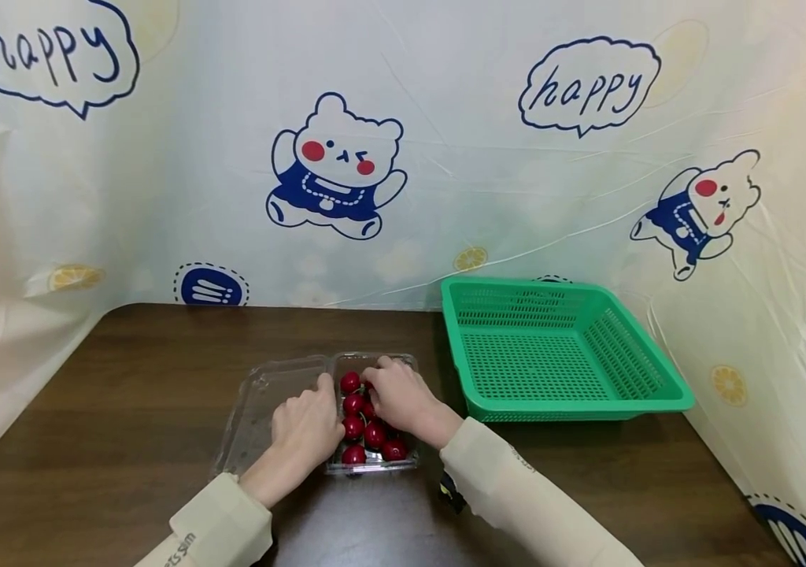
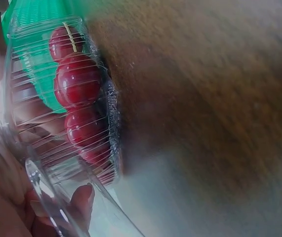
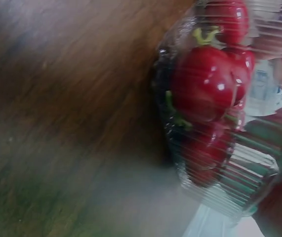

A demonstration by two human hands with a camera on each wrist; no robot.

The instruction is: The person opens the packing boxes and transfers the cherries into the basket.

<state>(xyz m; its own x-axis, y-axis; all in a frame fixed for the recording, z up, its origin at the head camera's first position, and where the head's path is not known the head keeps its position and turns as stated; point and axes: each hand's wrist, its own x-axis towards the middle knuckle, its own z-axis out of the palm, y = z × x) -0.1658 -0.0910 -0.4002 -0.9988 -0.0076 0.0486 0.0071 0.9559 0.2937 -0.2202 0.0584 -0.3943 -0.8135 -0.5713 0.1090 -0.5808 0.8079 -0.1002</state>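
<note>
On the left of the brown wood-grain surface (image 1: 127, 394), the transparent lid (image 1: 261, 405) is lying folded open; its near corner is blending into the wood tone and is proving hard to trace.

To the right of the lid, the left hand (image 1: 307, 425) is gripping the left edge of the clear clamshell container (image 1: 375, 468). The back of this hand is hiding much of that edge in the head view. The left wrist view is showing what the head view is not: a fingertip (image 2: 84, 197) behind clear plastic, with the grip closed on the container.

The container is resting mid-surface, and the red cherries (image 1: 375, 435) are sitting inside it. The right wrist view is revealing green stems (image 3: 206, 35) through the ribbed wall; the head view is barely showing them.

The right hand (image 1: 406, 394) is reaching in from the right, covering the far-right cherries. Its fingertips are being hidden, and the right wrist view is cutting the hand off in blur; whether its grip is holding a cherry cannot be told.

Beneath the right cuff (image 1: 481, 453), a dark object (image 1: 452, 492) is showing only partly. Farther right, the green slotted basket (image 1: 530, 407) is standing on the surface.
</note>
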